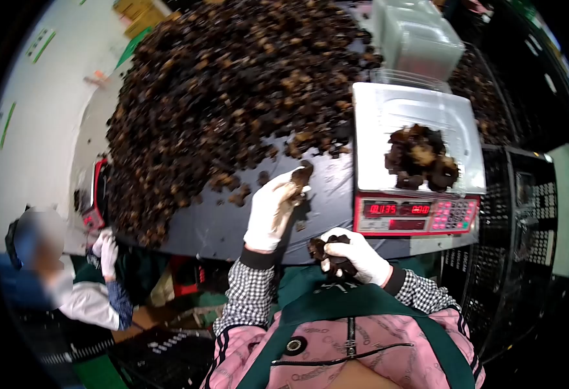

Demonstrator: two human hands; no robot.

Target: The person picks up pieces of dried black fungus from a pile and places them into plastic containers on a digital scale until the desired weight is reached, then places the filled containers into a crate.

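My left hand (273,209), in a white glove, pinches a dark brown mushroom-like piece (302,174) above the dark tabletop (216,223). At the table's front edge, my right hand (357,255), also gloved, is closed around several dark pieces (334,254). A large heap of similar brown-black pieces (232,84) covers the table beyond my hands. To the right stands a red and white scale (364,165) with lit red digits. On its plate a clear plastic tray (404,120) holds a cluster of dark pieces (421,157).
Stacked clear plastic containers (421,42) stand behind the scale. Black crates (531,207) are at the right. Another person (93,301) with white gloves is at the left, near a second red scale (95,194). Cardboard boxes (135,16) are at the back left.
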